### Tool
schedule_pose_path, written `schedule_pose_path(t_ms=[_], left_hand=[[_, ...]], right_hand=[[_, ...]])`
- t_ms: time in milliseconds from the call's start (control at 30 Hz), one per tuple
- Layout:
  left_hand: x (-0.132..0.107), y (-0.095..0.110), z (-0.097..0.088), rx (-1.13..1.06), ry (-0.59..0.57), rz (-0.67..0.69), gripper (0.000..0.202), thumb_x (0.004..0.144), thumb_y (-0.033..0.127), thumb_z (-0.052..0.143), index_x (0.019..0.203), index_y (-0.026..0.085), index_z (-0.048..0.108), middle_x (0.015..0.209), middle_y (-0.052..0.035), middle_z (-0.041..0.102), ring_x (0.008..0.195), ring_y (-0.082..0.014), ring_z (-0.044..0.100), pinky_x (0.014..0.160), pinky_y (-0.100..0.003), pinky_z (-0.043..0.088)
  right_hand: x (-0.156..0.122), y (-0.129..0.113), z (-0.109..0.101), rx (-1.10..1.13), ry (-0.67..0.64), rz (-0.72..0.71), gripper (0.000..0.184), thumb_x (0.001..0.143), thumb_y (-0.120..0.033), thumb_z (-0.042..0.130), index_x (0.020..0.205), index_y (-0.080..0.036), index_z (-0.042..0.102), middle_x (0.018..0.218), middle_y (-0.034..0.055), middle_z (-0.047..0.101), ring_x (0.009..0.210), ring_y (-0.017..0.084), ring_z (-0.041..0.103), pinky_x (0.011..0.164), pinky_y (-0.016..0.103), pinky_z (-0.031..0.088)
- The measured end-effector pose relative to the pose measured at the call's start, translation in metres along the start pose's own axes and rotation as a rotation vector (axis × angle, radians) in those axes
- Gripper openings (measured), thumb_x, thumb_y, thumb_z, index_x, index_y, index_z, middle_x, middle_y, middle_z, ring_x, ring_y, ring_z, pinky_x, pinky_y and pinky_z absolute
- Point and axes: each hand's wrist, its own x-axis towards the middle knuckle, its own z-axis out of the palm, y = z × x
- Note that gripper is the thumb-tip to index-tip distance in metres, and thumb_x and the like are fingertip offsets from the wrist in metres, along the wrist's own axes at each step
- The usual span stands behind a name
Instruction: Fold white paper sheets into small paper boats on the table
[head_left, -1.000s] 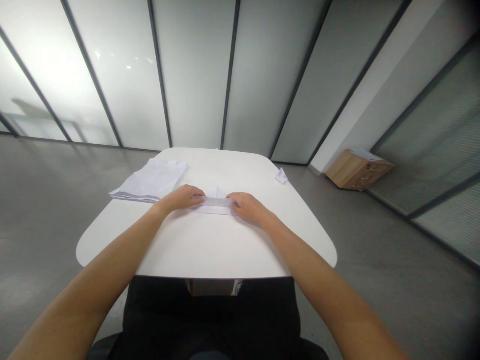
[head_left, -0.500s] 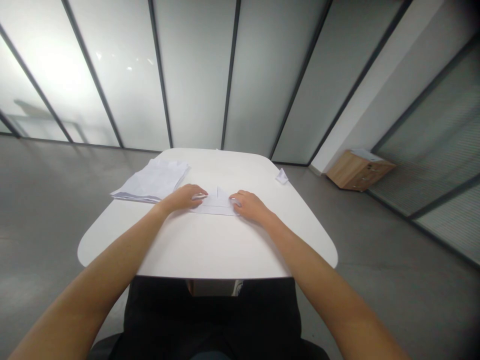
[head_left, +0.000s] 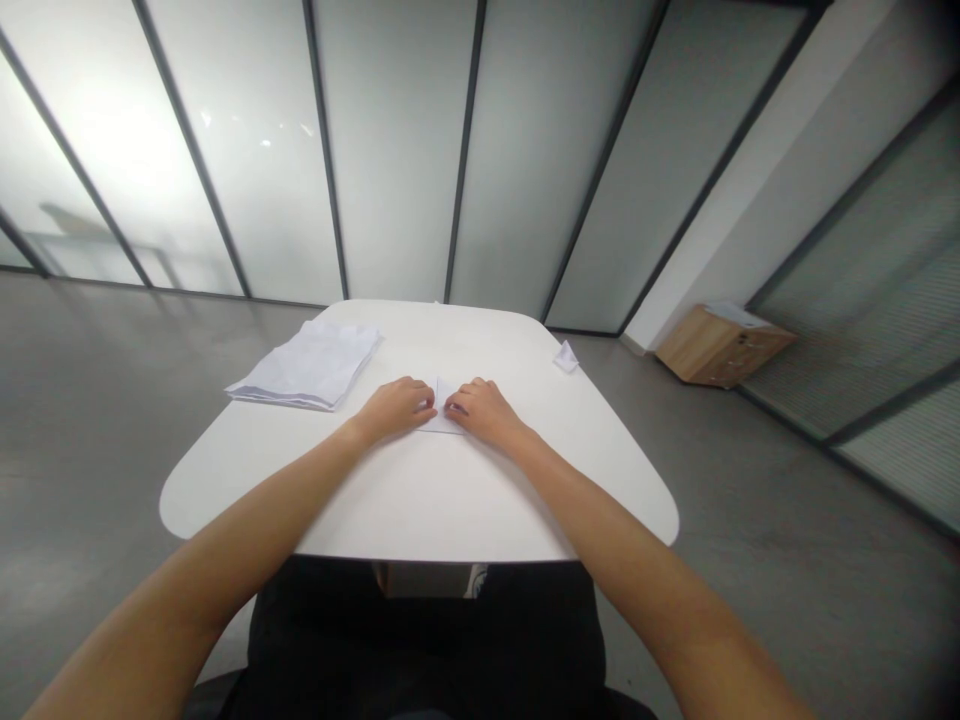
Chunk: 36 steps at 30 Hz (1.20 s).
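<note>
A small folded sheet of white paper (head_left: 444,412) lies flat in the middle of the white table (head_left: 420,500), partly covered by both hands. My left hand (head_left: 396,410) presses on its left side, fingers curled. My right hand (head_left: 480,412) presses on its right side, with the fingertips close to those of my left hand. The paper's lower edges are hidden under my fingers. Left of my left hand lies a loose stack of white paper (head_left: 307,365).
A small folded white paper piece (head_left: 566,356) sits at the table's far right edge. A low wooden cabinet (head_left: 720,345) stands on the grey floor by the wall. Frosted glass panels with dark frames (head_left: 397,150) run behind the table.
Both hands have slid inward toward each other. The paper between them now looks narrower, and its wide folded strip no longer shows. The view has shifted slightly.
</note>
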Motion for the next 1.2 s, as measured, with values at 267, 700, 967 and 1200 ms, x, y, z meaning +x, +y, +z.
schedule_pose_path(t_ms=[267,700,967,1200], left_hand=[[0.003,-0.015,0.010,-0.079,0.007,-0.028,0.026,0.091,0.047,0.060,0.095,0.024,0.070,0.102,-0.0054,0.070,0.100,-0.0232,0.062,0.092,-0.034,0.047],[-0.003,-0.050,-0.006,-0.249,-0.111,-0.159,0.024,0.079,0.042,0.068,0.091,0.023,0.077,0.107,-0.0044,0.076,0.097,-0.0221,0.069,0.085,-0.029,0.053],[-0.005,-0.056,-0.006,-0.292,-0.131,-0.179,0.028,0.078,0.041,0.071,0.099,0.023,0.075,0.104,-0.0049,0.076,0.099,-0.0233,0.070,0.090,-0.033,0.054],[-0.008,-0.048,-0.009,-0.415,-0.068,-0.145,0.064,0.076,0.034,0.073,0.137,0.021,0.057,0.119,-0.0100,0.070,0.106,-0.0239,0.068,0.098,-0.040,0.055]], right_hand=[[0.004,0.004,0.013,0.182,0.017,0.071,0.019,0.095,-0.039,0.069,0.105,-0.024,0.074,0.094,0.0039,0.073,0.091,0.018,0.063,0.086,0.030,0.042],[-0.011,0.048,0.020,0.381,-0.047,0.327,0.029,0.079,-0.034,0.083,0.105,-0.025,0.074,0.093,0.0002,0.075,0.082,0.015,0.067,0.075,0.025,0.048],[-0.016,0.059,0.021,0.309,-0.059,0.300,0.038,0.081,-0.040,0.081,0.116,-0.027,0.075,0.110,0.0063,0.071,0.095,0.018,0.066,0.088,0.030,0.048],[-0.017,0.052,0.015,0.285,-0.073,0.233,0.033,0.086,-0.034,0.076,0.118,-0.024,0.075,0.115,0.0081,0.069,0.103,0.020,0.064,0.096,0.032,0.047]])
